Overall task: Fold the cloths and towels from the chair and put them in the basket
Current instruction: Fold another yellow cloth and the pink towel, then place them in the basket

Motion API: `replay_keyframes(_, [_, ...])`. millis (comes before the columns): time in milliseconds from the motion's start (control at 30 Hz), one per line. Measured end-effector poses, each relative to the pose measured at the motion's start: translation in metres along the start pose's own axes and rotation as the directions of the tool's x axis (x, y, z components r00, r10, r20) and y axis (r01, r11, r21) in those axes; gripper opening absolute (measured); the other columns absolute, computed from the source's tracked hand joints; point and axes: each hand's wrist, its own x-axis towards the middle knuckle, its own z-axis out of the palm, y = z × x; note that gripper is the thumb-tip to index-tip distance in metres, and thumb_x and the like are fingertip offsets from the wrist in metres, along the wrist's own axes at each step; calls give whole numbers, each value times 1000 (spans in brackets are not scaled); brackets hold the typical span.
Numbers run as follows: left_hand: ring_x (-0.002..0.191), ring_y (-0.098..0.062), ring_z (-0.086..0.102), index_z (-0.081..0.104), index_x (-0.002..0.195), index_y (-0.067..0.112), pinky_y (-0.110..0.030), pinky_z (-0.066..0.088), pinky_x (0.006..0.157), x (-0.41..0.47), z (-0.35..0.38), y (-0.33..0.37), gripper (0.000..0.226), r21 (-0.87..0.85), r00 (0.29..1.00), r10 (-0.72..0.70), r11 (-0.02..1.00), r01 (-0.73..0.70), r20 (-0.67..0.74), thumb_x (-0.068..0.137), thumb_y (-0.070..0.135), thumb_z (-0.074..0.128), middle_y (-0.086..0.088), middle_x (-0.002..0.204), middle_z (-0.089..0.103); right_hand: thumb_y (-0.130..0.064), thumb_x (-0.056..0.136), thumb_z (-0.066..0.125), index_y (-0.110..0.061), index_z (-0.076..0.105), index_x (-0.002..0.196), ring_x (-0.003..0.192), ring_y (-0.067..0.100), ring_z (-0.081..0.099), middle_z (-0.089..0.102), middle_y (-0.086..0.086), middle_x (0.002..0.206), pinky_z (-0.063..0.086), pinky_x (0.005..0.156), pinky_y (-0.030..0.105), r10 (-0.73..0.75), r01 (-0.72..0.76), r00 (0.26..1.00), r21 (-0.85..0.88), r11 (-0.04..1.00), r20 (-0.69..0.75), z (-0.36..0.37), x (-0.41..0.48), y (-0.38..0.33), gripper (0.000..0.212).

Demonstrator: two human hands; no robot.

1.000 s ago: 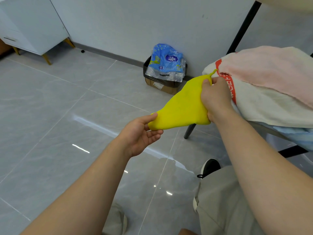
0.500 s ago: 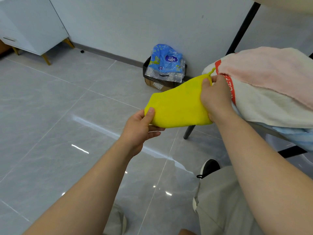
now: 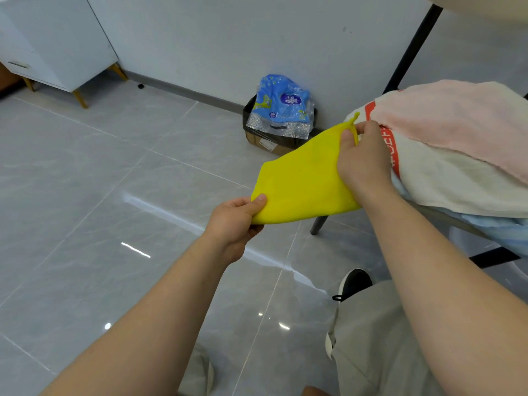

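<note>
- my left hand (image 3: 234,218) pinches the yellow cloth's (image 3: 303,178) near-left corner
- right hand (image 3: 364,158) grips its far corner
- towels (image 3: 457,155) piled at right

There is one view only, worn on the person's head, looking forward and down past both forearms onto the tiled floor (image 3: 85,210). It sits close over the hands; the wall (image 3: 228,38) closes the far side.
</note>
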Motion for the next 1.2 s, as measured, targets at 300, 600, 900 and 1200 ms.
replay_keyframes(300, [68,-20,51,55,95,6,-27,38,60,-6,-9,11,11,-178,951,-250,943,281,180,88,-1,52,-11,94,57,-29,105,46,-12,53,122,96,14,49,57,-4,108,31,73,25,-191,188,979,52,981,68,1,-7,-6,26])
replay_keyframes(600, [107,-37,66,65,123,14,-46,52,89,-14,-14,22,42,-263,923,-121,938,227,366,82,21,59,-13,123,69,-35,105,46,-17,51,125,99,6,47,51,-12,109,33,79,21,-223,208,956,99,973,189,-4,-7,-6,27])
replay_keyframes(900, [111,-37,66,55,134,16,-54,51,92,-7,-14,20,54,-257,955,-72,955,149,287,83,25,66,-14,121,70,-38,105,45,-18,49,129,103,12,50,53,-7,112,46,96,41,-254,241,929,83,967,268,-2,-10,-7,32])
replay_keyframes(1200, [97,-25,65,63,105,13,-38,55,79,0,-24,28,24,-16,959,276,961,-275,60,85,16,74,-7,103,70,-39,105,43,-18,48,128,112,24,56,61,7,126,46,97,43,-245,244,927,40,969,285,-4,-10,-7,31])
